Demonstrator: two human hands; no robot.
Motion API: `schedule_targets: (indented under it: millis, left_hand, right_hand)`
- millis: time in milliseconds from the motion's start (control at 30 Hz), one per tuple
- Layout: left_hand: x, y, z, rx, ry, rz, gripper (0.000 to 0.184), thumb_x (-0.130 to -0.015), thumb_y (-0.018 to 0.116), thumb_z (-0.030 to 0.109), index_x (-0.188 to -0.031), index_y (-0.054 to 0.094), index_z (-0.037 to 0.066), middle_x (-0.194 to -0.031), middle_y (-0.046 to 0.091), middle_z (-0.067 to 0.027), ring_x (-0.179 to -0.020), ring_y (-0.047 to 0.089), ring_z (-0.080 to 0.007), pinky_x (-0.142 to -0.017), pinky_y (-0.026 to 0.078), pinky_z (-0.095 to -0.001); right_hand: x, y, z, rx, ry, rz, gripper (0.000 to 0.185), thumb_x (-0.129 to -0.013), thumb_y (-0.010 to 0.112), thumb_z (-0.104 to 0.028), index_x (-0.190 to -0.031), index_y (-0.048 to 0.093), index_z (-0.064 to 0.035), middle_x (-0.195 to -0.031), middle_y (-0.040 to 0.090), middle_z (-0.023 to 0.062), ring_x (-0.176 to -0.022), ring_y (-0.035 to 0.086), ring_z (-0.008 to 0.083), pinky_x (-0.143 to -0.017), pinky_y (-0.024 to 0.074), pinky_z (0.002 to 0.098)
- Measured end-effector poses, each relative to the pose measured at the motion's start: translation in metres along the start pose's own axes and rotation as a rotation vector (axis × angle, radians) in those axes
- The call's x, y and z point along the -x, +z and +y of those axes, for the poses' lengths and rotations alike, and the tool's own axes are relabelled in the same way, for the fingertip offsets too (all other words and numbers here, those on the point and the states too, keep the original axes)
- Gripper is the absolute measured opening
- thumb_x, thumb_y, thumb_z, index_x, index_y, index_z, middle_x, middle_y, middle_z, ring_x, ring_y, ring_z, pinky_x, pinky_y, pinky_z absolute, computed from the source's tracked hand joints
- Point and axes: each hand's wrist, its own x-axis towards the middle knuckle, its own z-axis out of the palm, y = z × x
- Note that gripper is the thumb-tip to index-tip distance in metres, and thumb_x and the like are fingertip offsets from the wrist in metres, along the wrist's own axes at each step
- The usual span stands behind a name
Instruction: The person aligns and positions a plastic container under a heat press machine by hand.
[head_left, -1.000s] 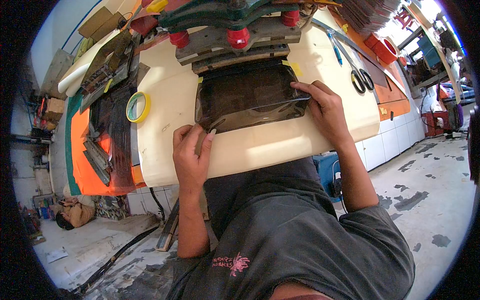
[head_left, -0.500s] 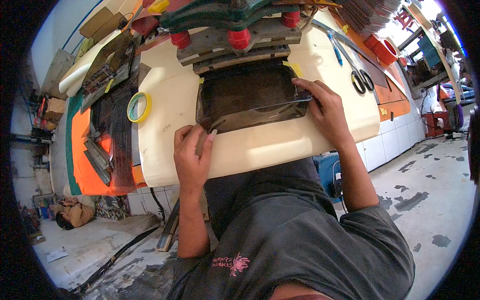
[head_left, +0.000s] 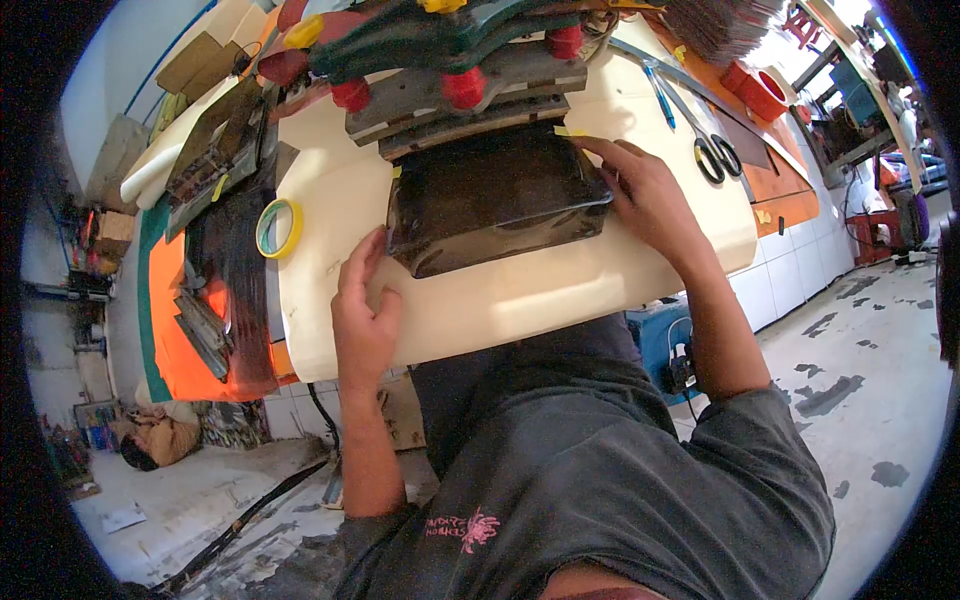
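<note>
A dark, see-through brown sheet (head_left: 490, 190) lies on the cream table cover, its front strip looking paler and glossy. Small yellow tape pieces (head_left: 572, 132) show at its far corners. My left hand (head_left: 362, 305) is beside its left edge, thumb and fingers apart, holding nothing. Along the right edge rests my right hand (head_left: 640, 190), fingers stretched toward the taped far corner and apparently touching the sheet's side. The sheet's far end meets wooden boards (head_left: 470, 125) beneath a green metal frame (head_left: 440, 45) with red feet.
A yellow tape roll (head_left: 279, 228) lies on the left of the cover (head_left: 480, 310). Black-handled scissors (head_left: 717, 158), a blue pen (head_left: 660, 98) and a red ring-shaped object (head_left: 768, 95) are on the right. Dark strips (head_left: 202, 320) lie over orange material. Another person (head_left: 160, 440) is low at the far left.
My left hand has come off the sheet's near left corner, moving left with its fingers spreading. My right hand's fingers have loosened and extended along the right edge. The view has shifted slightly.
</note>
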Motion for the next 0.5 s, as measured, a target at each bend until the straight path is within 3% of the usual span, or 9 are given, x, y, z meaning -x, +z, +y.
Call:
schedule_targets:
  millis: [67, 200, 267, 333, 400, 500]
  left_hand:
    - [-0.010, -0.007, 0.016, -0.111, -0.008, -0.032, 0.068, -0.088, 0.056, -0.007, -0.154, 0.050, 0.006, -0.138, 0.062, -0.0201, -0.129, 0.062, -0.0357, -0.113, 0.048, -0.0433]
    - [-0.035, -0.011, 0.015, -0.284, 0.051, -0.154, 0.078, -0.083, 0.056, -0.012, -0.157, 0.049, 0.012, -0.141, 0.059, -0.0210, -0.124, 0.061, -0.0364, -0.109, 0.050, -0.0433]
    - [-0.047, -0.014, 0.007, -0.305, 0.088, -0.186, 0.080, -0.081, 0.056, -0.014, -0.156, 0.049, 0.012, -0.141, 0.060, -0.0198, -0.119, 0.061, -0.0364, -0.106, 0.050, -0.0434]
    - [-0.058, -0.013, 0.003, -0.323, 0.127, -0.222, 0.083, -0.078, 0.057, -0.016, -0.156, 0.049, 0.012, -0.141, 0.060, -0.0186, -0.115, 0.061, -0.0363, -0.104, 0.051, -0.0434]
    - [-0.067, -0.012, 0.002, -0.341, 0.322, -0.212, 0.085, -0.076, 0.057, -0.020, -0.155, 0.050, 0.010, -0.143, 0.062, -0.0144, -0.109, 0.061, -0.0340, -0.100, 0.051, -0.0427]
    - [-0.076, -0.011, 0.000, -0.318, 0.306, -0.248, 0.084, -0.075, 0.056, -0.023, -0.152, 0.052, 0.008, -0.147, 0.062, -0.0104, -0.106, 0.060, -0.0334, -0.099, 0.051, -0.0418]
  right_hand:
    - [-0.007, 0.001, 0.007, 0.087, -0.064, -0.007, 0.040, -0.100, 0.059, -0.011, -0.140, 0.062, -0.0129, -0.114, 0.070, 0.0223, -0.104, 0.068, 0.0459, -0.091, 0.0538, 0.0543]
    - [-0.022, 0.007, 0.021, 0.147, -0.103, -0.044, 0.042, -0.100, 0.059, -0.012, -0.142, 0.061, -0.0165, -0.117, 0.070, 0.0210, -0.106, 0.068, 0.0446, -0.091, 0.0550, 0.0528]
    - [-0.030, 0.010, 0.025, 0.155, -0.109, -0.076, 0.052, -0.099, 0.057, -0.001, -0.146, 0.060, -0.0209, -0.117, 0.072, 0.0212, -0.103, 0.069, 0.0439, -0.089, 0.0540, 0.0523]
    - [-0.036, 0.011, 0.026, 0.201, -0.115, -0.102, 0.052, -0.099, 0.055, -0.002, -0.147, 0.060, -0.0214, -0.117, 0.072, 0.0207, -0.104, 0.069, 0.0436, -0.090, 0.0545, 0.0521]
    - [-0.038, 0.012, 0.026, 0.247, -0.120, -0.131, 0.052, -0.100, 0.054, -0.003, -0.148, 0.059, -0.0219, -0.118, 0.073, 0.0202, -0.105, 0.070, 0.0432, -0.090, 0.0550, 0.0518]
    - [-0.040, 0.012, 0.025, 0.265, -0.124, -0.142, 0.054, -0.100, 0.053, -0.004, -0.150, 0.058, -0.0222, -0.120, 0.073, 0.0193, -0.105, 0.070, 0.0428, -0.091, 0.0560, 0.0510]
